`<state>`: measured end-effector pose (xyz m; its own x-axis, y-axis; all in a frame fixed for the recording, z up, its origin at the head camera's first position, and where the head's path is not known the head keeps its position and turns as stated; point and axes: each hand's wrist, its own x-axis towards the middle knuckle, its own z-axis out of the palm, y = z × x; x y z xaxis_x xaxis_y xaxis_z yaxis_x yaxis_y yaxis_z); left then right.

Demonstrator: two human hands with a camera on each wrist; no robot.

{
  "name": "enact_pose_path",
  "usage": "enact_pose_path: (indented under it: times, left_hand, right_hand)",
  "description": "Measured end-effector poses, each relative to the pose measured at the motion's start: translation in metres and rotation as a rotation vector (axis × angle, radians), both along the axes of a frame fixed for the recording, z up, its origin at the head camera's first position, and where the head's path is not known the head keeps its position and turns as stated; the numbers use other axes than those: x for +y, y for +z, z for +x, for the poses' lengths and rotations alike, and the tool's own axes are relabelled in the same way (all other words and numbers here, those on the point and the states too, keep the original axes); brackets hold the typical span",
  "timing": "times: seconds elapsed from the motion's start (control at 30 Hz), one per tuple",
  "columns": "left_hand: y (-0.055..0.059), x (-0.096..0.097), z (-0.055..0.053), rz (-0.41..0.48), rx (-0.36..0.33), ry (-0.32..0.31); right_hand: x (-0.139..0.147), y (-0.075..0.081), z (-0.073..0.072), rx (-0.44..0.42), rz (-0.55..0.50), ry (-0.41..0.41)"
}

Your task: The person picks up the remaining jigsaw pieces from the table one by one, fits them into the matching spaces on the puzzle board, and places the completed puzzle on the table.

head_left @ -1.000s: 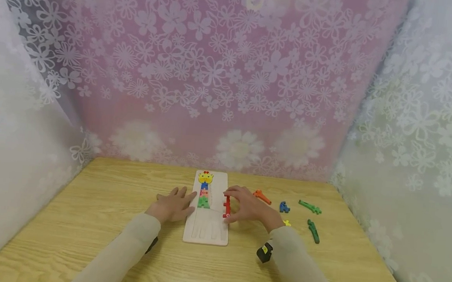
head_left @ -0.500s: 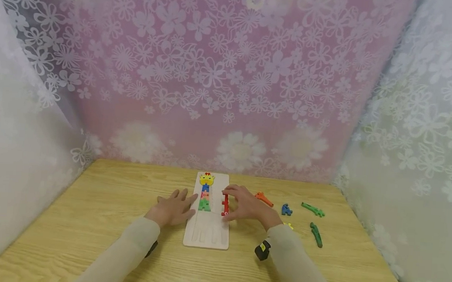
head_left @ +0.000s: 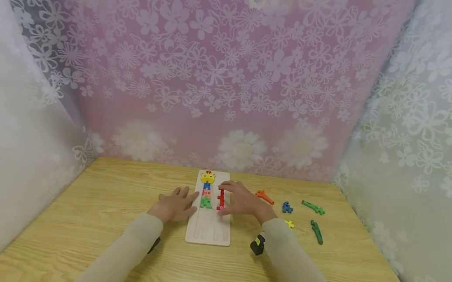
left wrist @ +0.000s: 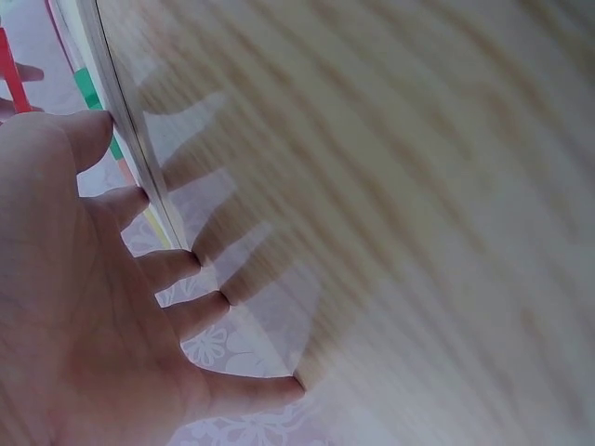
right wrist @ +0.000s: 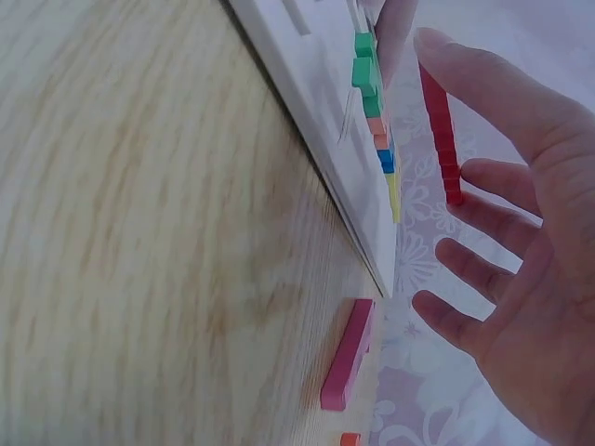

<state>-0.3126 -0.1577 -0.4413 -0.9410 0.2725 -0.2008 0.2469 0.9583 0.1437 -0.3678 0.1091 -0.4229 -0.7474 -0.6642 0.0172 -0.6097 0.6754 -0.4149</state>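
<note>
A white puzzle board (head_left: 208, 225) lies on the table, a yellow giraffe-head piece (head_left: 208, 178) at its top. Blue, pink and green pieces (head_left: 206, 202) run down from the head in its left-hand groove. Over the board's right side, my right hand (head_left: 243, 201) pinches a red puzzle piece (head_left: 221, 199) end to end between thumb and fingers; in the right wrist view the red piece (right wrist: 441, 130) is raised above the board. My left hand (head_left: 173, 205) has its fingers spread, fingertips on the table and at the board's left edge, thumb against the board's side.
To the right lie loose pieces: orange (head_left: 264, 197), blue (head_left: 287, 207), light green (head_left: 313, 207), dark green (head_left: 316, 231) and yellow (head_left: 289, 224). A pinkish-red piece (right wrist: 349, 358) shows beside the board in the right wrist view. Flowered curtains (head_left: 229, 93) enclose the table's back and sides.
My right hand has carried the red piece leftward, from the board's right edge to further over the board. The left hand keeps its place at the board's left edge.
</note>
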Motion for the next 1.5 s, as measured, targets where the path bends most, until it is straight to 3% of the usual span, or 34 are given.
enact_pose_path:
  times: [0.23,0.47,0.83,1.3,1.5]
  left_hand:
    - [0.001,0.001,-0.002,-0.009,0.005,0.002]
    - [0.0,0.001,-0.002,0.01,-0.008,0.004]
    - [-0.006,0.0,-0.003,-0.006,0.007,0.008]
    - [-0.004,0.0,-0.003,0.002,0.023,0.006]
    - [-0.003,0.001,-0.003,0.004,0.016,0.006]
  right_hand:
    - [-0.01,0.001,-0.008,0.005,0.013,-0.017]
    - [-0.018,-0.002,-0.013,-0.067,0.003,-0.045]
    - [-0.033,-0.005,-0.027,-0.057,0.023,-0.031]
    - [-0.041,-0.004,-0.04,-0.038,0.1,-0.02]
    - [-0.042,-0.006,-0.042,-0.077,0.115,-0.033]
